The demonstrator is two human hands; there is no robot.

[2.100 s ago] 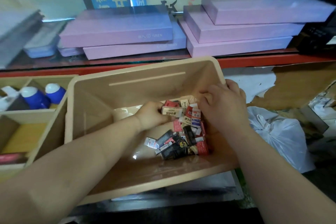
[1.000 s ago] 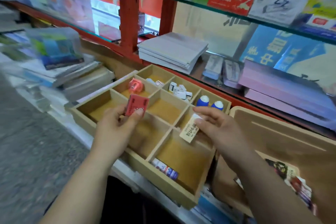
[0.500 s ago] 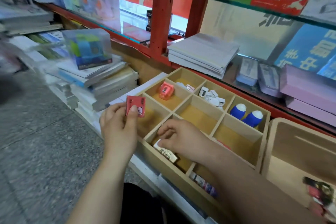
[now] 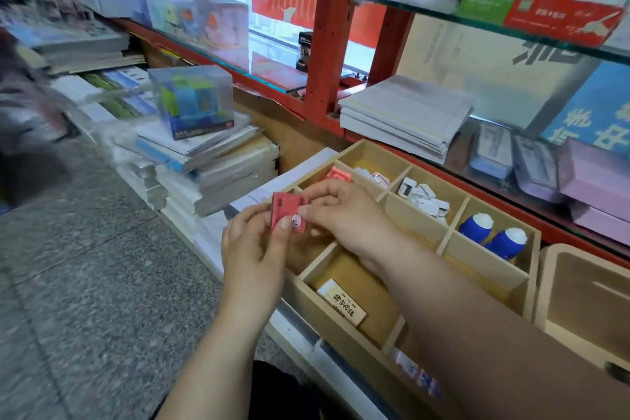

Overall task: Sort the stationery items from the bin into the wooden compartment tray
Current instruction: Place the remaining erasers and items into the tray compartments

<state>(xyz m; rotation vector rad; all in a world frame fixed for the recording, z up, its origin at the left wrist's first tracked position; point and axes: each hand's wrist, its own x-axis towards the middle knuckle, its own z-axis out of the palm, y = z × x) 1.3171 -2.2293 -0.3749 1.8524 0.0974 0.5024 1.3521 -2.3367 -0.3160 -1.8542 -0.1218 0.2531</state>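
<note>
My left hand (image 4: 252, 249) pinches a small red eraser packet (image 4: 285, 215) above the near-left corner of the wooden compartment tray (image 4: 491, 271). My right hand (image 4: 344, 215) meets it from the right, fingertips pinching the packet's right edge. A tan eraser with black lettering (image 4: 342, 302) lies in a front compartment. Other compartments hold a red sharpener (image 4: 339, 176), white clips (image 4: 424, 196) and two blue round-topped pieces (image 4: 491, 235). The beige bin (image 4: 586, 303) stands to the tray's right, its contents out of frame.
Stacks of books and papers (image 4: 211, 164) with a clear cube box (image 4: 192, 102) sit left of the tray. A red shelf post (image 4: 329, 34), a glass shelf, a pile of notebooks (image 4: 405, 116) and pink boxes (image 4: 600, 181) stand behind. Grey stone floor (image 4: 85, 283) lies at left.
My right hand left the tan eraser in the front compartment and came up to the red packet, which my left hand still holds. The view shifted slightly.
</note>
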